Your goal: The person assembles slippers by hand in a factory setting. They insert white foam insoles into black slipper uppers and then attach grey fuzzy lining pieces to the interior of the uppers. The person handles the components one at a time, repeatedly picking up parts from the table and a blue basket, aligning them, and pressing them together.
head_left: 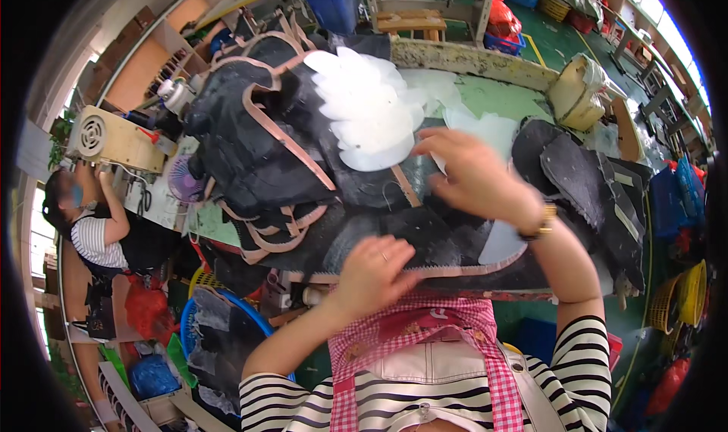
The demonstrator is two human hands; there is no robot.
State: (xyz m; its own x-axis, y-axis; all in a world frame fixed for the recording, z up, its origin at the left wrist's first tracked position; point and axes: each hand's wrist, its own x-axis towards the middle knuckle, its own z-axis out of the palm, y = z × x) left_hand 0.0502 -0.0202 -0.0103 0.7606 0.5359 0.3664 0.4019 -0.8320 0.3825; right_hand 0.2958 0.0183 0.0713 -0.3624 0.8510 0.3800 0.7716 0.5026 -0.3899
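Observation:
A large black sheet of material [364, 231] with a pale pink trimmed edge covers the near part of the table. My left hand [371, 277] lies on that near edge with its fingers stretched out over it. Above the sheet, my right hand [474, 174] is slightly blurred, its thumb and fingers apart and no held thing visible. Just left of its fingertips spreads an overlapping pile of white rounded pieces [368, 110]. More translucent pale pieces [481, 129] lie behind that hand. One pale piece [500, 242] rests on the black sheet under my right wrist.
Black pieces with pink trim [262, 129] are heaped at the left, with flat black pieces [580, 170] at the right. A worn cream container [580, 91] stands at the far right corner. At left, a person [102, 227] sits by a beige machine [114, 140]. A blue basket [186, 326] stands low left.

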